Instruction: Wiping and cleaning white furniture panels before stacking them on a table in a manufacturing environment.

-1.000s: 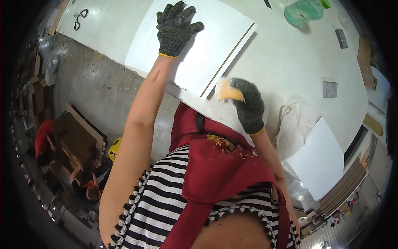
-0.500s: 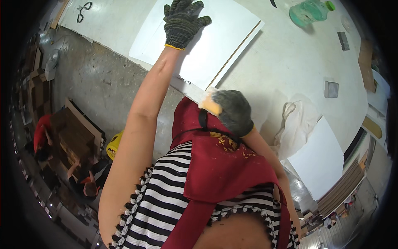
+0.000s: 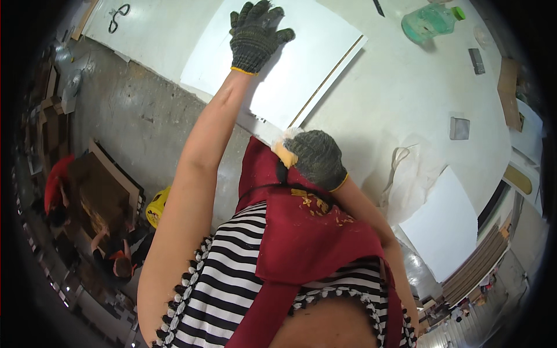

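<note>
My left hand [image 3: 255, 40], in a dark knitted glove with a yellow cuff edge, lies spread and flat on a large white panel [image 3: 301, 55]. A brown strip [image 3: 328, 81] runs along the panel's right edge. At the panel's near corner, just in front of the red apron, my right hand [image 3: 316, 159] wears a matching glove. It is closed around a soft yellow and white wad [image 3: 285, 152], perhaps a sponge or cloth. Its fingers are partly hidden by the back of the glove.
The pale table [image 3: 394, 98] holds a green-tinted bottle [image 3: 429, 24], a grey block [image 3: 459, 128], a crumpled whitish cloth [image 3: 412, 180] and a white sheet [image 3: 444, 223]. A black loop [image 3: 119, 18] lies far left. Two people work beside a brown box [image 3: 98, 191] at left, near a yellow container [image 3: 158, 207].
My right hand has shifted slightly left and toward me with the yellow and white wad. My left hand stays flat on the panel. The whole view has moved a little.
</note>
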Demonstrator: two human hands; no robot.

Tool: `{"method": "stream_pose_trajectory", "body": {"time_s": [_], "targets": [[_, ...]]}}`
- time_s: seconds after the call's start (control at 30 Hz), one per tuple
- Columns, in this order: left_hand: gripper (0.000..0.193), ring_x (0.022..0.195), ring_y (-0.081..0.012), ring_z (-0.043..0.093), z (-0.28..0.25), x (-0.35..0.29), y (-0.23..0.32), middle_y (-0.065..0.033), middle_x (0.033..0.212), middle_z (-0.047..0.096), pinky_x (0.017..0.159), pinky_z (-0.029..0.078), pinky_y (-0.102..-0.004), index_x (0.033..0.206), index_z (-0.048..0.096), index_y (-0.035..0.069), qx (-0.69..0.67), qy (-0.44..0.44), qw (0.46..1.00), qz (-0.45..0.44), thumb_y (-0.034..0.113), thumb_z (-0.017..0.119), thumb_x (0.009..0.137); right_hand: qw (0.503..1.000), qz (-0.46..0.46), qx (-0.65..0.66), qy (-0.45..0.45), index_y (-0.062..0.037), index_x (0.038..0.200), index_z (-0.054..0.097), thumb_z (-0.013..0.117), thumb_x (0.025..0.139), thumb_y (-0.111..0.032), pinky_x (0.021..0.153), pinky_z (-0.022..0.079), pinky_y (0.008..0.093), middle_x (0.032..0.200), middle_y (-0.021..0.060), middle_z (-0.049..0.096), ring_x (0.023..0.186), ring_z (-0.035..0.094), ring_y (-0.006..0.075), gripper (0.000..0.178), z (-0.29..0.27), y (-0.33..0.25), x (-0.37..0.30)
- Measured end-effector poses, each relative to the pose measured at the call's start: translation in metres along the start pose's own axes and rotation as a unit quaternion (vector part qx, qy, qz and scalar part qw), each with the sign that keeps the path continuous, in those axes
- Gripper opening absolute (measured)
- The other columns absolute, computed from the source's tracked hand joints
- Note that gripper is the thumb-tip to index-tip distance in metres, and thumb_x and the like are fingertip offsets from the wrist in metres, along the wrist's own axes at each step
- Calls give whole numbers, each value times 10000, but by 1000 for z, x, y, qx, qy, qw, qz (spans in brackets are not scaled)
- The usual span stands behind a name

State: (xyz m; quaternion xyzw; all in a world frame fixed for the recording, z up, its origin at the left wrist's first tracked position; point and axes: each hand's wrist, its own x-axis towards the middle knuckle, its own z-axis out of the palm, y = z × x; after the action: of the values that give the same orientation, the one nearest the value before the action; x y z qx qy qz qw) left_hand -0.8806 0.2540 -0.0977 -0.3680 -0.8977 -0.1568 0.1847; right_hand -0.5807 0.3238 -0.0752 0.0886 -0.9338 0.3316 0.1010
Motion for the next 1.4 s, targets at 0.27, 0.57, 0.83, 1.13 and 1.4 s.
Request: {"method": "stream_pose_trajectory", "body": {"time_s": [0.27, 0.57, 0.83, 1.13, 1.4], "targets": [[634, 1369, -305, 329, -24, 2, 0, -73, 1414, 475, 1136, 147, -566, 1260, 605, 224, -29, -65, 994, -81, 579, 687, 741, 936, 134, -194, 262, -44, 1153, 616, 691, 775, -15, 916, 475, 381, 1126, 117, 632, 1055, 589, 279, 386, -132, 105, -11], [636, 1326, -310, 383, -20, -6, 6, -63, 1375, 509, 1078, 218, -616, 1257, 596, 216, -12, -37, 997, -73, 520, 720, 713, 830, 336, -417, 156, -62, 1428, 358, 686, 756, -86, 1126, 280, 417, 1447, 173, 405, 1349, 355, 331, 749, -209, 216, -23], [592, 1339, -338, 356, -26, -5, 10, -89, 1407, 465, 1107, 179, -593, 1239, 600, 188, -115, -10, 989, -87, 454, 724, 725, 937, 262, 149, 175, 35, 1284, 503, 589, 931, -98, 889, 489, 326, 1195, 143, 599, 1007, 590, 215, 387, -25, 87, 61], [952, 1365, -396, 305, -33, 12, -66, -251, 1442, 369, 1136, 184, -509, 1392, 428, 74, -17, -106, 982, -154, 631, 706, 672, 930, 316, 106, 152, 42, 1280, 493, 599, 912, -357, 942, 447, 421, 1218, 245, 565, 1085, 565, 372, 553, 8, 49, 122], [880, 1304, -321, 433, -41, 30, -69, -190, 1410, 448, 1044, 382, -470, 1381, 457, 100, 16, -179, 973, -147, 659, 645, 728, 931, 293, -146, 159, 97, 1359, 376, 495, 932, -349, 1102, 300, 475, 1397, 300, 398, 1302, 386, 422, 628, 33, 53, 132]]}}
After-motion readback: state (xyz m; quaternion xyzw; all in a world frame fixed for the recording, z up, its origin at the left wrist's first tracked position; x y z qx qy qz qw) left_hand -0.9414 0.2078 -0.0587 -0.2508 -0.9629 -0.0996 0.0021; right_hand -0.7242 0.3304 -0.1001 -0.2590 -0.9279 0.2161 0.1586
